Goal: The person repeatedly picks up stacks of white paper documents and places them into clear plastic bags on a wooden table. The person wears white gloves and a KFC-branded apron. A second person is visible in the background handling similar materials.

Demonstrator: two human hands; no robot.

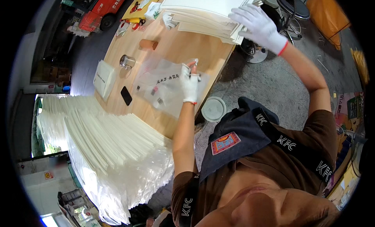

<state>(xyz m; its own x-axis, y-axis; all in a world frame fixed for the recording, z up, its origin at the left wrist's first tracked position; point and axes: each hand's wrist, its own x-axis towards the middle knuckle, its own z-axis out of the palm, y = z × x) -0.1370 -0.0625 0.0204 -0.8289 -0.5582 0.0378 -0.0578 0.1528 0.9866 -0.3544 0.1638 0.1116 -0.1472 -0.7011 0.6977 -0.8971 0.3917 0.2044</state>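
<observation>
While the left hand [190,83] pinches a clear plastic bag [166,87] at frame centre, the right hand [259,25] lies with fingers spread on 1 stack of white boards [207,14] at the top.
</observation>
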